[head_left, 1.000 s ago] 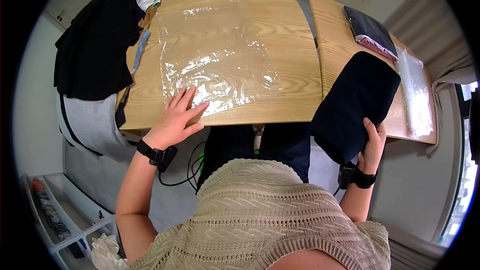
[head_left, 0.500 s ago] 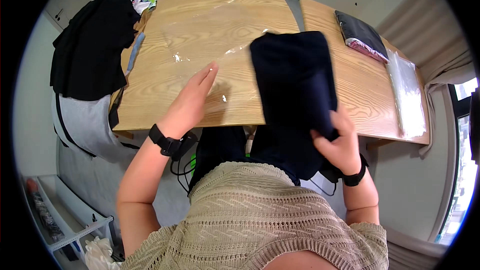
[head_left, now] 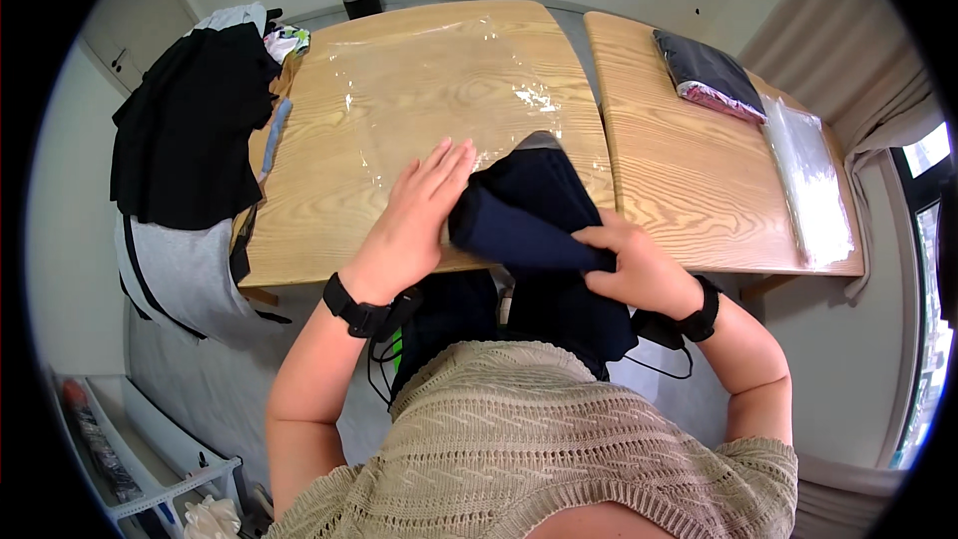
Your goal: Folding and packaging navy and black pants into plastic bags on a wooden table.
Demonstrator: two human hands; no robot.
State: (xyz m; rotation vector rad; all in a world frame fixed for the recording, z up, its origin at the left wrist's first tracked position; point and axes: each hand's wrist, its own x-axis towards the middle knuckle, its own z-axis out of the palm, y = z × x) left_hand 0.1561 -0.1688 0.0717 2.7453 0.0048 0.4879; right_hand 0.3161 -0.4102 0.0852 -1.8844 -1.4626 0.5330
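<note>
Folded dark navy fabric garment (head_left: 529,215) at table's near edge, 6 o'clock of clear plastic bag (head_left: 439,90). Right hand (head_left: 639,265) clenched on fold; left hand (head_left: 414,215) flat, open, touching garment's 9 o'clock side. Step: tidying fold. Next needs bag mouth opened.

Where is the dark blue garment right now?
In the head view, the dark blue garment lies at the near edge of the left wooden table, on the clear plastic bag, between the left hand and right hand.
</note>
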